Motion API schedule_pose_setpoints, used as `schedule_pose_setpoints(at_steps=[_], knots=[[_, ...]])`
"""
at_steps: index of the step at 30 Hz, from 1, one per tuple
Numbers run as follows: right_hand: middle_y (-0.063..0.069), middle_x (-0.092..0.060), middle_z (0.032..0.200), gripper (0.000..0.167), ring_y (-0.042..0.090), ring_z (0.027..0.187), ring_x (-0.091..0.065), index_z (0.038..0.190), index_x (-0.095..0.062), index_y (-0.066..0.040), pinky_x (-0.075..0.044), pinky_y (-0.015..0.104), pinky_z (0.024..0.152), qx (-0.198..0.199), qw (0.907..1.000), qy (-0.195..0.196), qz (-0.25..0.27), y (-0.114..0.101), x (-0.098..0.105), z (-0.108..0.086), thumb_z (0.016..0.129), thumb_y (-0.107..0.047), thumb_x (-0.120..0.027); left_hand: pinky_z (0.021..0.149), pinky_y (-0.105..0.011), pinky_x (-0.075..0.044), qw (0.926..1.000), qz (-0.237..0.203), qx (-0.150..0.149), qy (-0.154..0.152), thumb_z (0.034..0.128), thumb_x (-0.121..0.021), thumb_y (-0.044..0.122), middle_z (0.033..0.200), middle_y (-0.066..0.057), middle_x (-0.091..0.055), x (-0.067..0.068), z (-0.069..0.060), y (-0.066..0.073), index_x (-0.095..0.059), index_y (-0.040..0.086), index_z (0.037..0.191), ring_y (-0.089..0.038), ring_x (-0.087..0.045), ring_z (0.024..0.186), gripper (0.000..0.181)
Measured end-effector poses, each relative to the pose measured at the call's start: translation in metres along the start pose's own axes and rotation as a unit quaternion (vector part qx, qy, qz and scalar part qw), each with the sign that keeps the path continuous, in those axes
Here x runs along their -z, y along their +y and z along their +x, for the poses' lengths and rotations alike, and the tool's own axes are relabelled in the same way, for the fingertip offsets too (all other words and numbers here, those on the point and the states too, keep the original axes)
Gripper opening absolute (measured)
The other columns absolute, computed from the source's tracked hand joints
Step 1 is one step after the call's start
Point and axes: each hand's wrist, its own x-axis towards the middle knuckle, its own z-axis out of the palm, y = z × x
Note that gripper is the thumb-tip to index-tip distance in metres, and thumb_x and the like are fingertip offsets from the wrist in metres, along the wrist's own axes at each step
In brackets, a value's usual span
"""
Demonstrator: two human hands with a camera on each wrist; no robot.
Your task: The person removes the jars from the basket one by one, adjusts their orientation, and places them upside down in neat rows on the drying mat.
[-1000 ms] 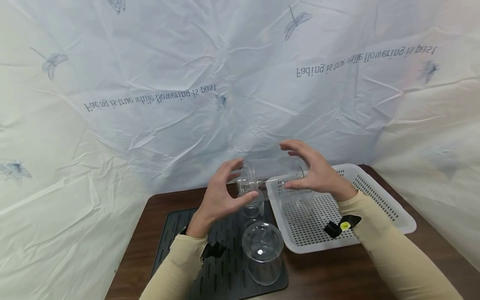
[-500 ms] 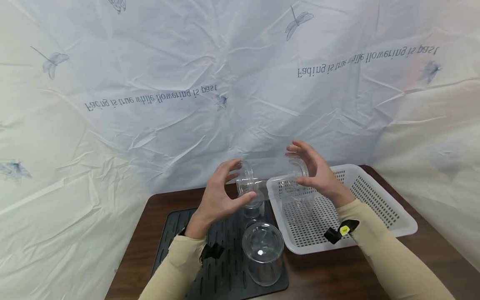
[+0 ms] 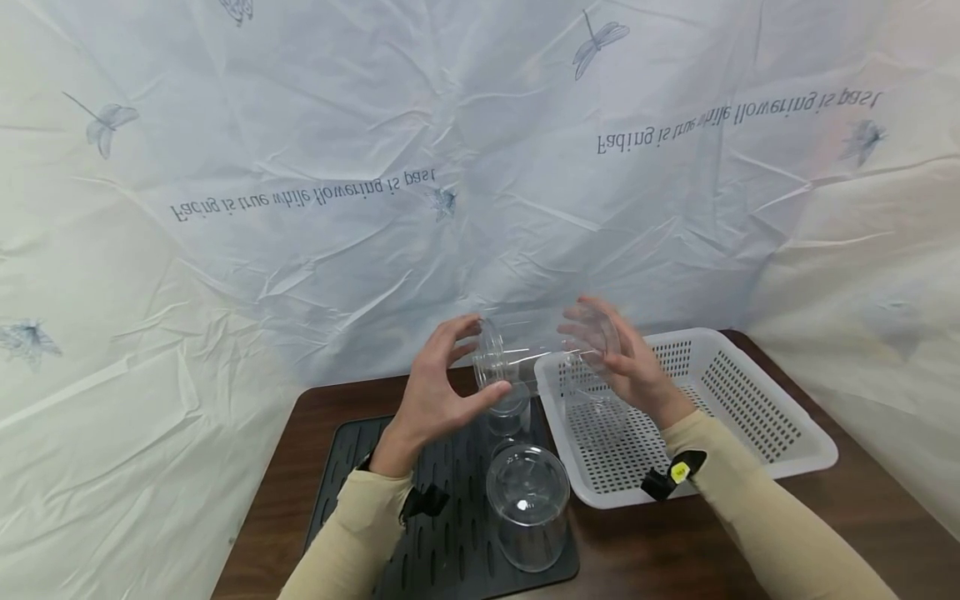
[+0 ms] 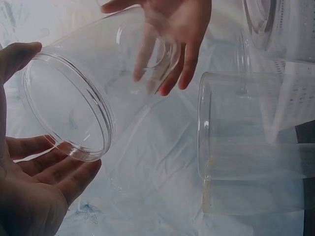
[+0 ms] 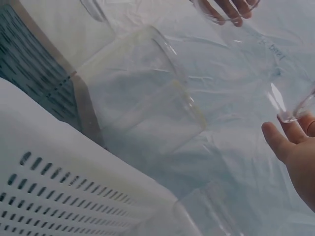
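A clear cylindrical jar [image 3: 536, 346] lies on its side in the air between both hands, above the mat and basket. My left hand [image 3: 442, 387] grips its ringed rim, thumb below and fingers above; in the left wrist view the left hand [image 4: 44, 182] curves round that open rim [image 4: 106, 132]. At the other end, my right hand [image 3: 626, 358] holds the jar's base, some fingers showing through the clear wall. The right wrist view shows the right hand [image 5: 305, 157] at the jar's end.
A dark ribbed mat [image 3: 442, 542] lies on the brown table [image 3: 262, 500]. Upside-down clear jars stand on it, one at the front [image 3: 528, 508] and another behind [image 3: 506, 417]. To the right stands a white perforated basket [image 3: 738, 400] with clear containers at its left. Patterned sheeting [image 3: 480, 150] hangs behind.
My right hand has turned and lowered at the jar's base, its fingers now seen through the clear wall. My left hand has stayed nearly still at the rim.
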Motion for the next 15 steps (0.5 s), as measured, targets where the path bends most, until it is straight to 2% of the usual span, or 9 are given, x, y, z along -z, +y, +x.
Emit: schedule_pose_setpoints(at_steps=[6,10,15], knots=[[0.025,-0.033,0.151,0.081,0.039,0.137,-0.039,0.153,-0.012,0.003,-0.030,0.053,0.115,0.014,0.9955,-0.046,0.081,0.010,0.004,-0.003,0.094,-0.018,-0.064,0.105,-0.037,-0.047,0.9999,-0.012,-0.009,0.003,0.0792,-0.081,0.031,0.141,-0.008,-0.047,-0.001,0.001,0.000,-0.041,0.016,0.147,-0.024,-0.050,0.130,0.080],[0.025,-0.032,0.152,0.078,0.040,0.139,-0.036,0.153,-0.013,0.003,-0.027,0.051,0.117,0.011,0.9925,-0.040,0.115,0.013,0.004,-0.005,0.096,-0.019,-0.062,0.105,-0.038,-0.047,0.9998,-0.019,-0.011,0.003,0.0804,-0.080,0.035,0.141,-0.008,-0.047,-0.002,0.001,0.000,-0.041,0.016,0.147,-0.025,-0.050,0.130,0.080],[0.018,-0.043,0.147,0.075,0.034,0.137,-0.041,0.151,-0.022,0.004,-0.029,0.043,0.117,0.023,0.9919,-0.020,0.123,0.013,0.001,-0.006,0.094,-0.018,-0.065,0.105,-0.035,-0.046,0.9997,-0.021,-0.013,0.000,0.0815,-0.079,0.034,0.142,-0.009,-0.046,-0.003,0.001,0.000,-0.040,0.016,0.147,-0.026,-0.050,0.131,0.079]])
